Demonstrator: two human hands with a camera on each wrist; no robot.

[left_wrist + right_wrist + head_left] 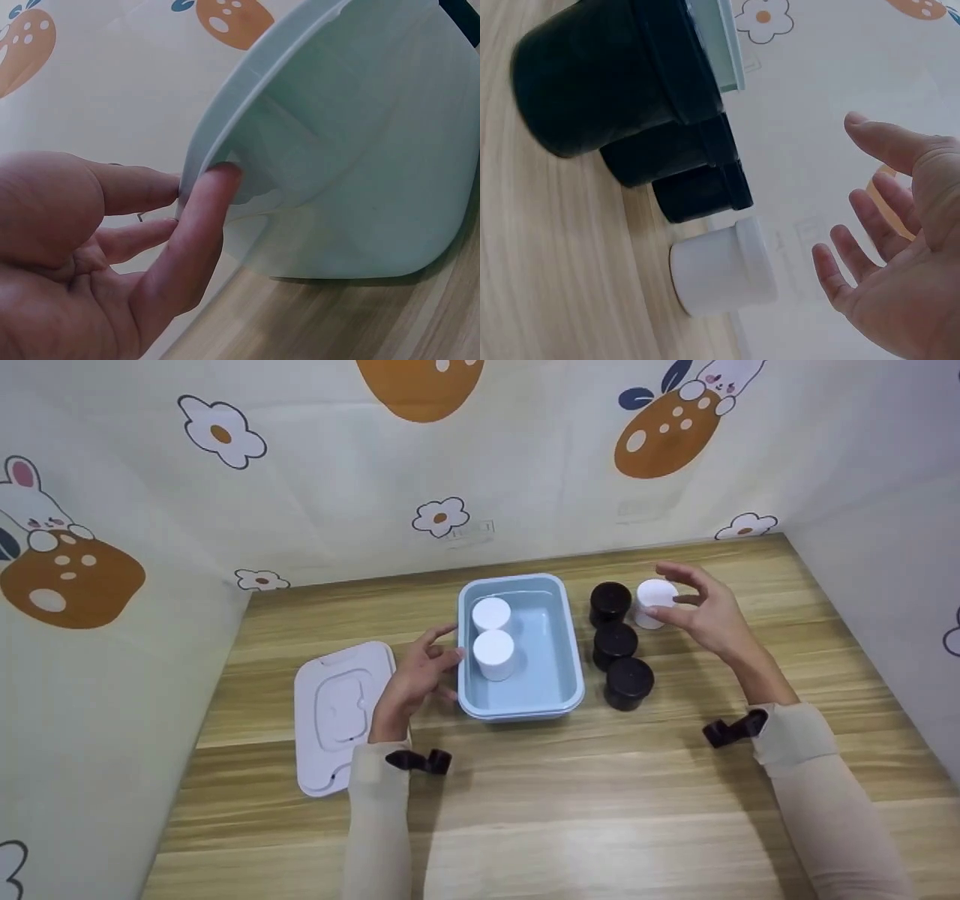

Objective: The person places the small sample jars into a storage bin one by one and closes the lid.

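In the head view a light blue rectangular box (553, 660) stands at the middle of the table. My left hand (416, 673) holds its left rim, thumb at the edge; the left wrist view shows a fingertip under the rim against the outer wall. Two white lidded jars (494, 654) stand inside along that left side. Over at the right, my right hand (709, 611) hovers above a third white jar (718, 268), thumb and fingers spread. The right wrist view shows a gap between hand and jar. Three black lidded jars (628, 682) stand in a row between box and white jar.
A white lid (311, 720) lies flat at the left, partly behind my left forearm. Patterned curtain walls (337, 510) rise along the table's back and sides. Wood-grain tabletop (540, 802) shows in front of the box.
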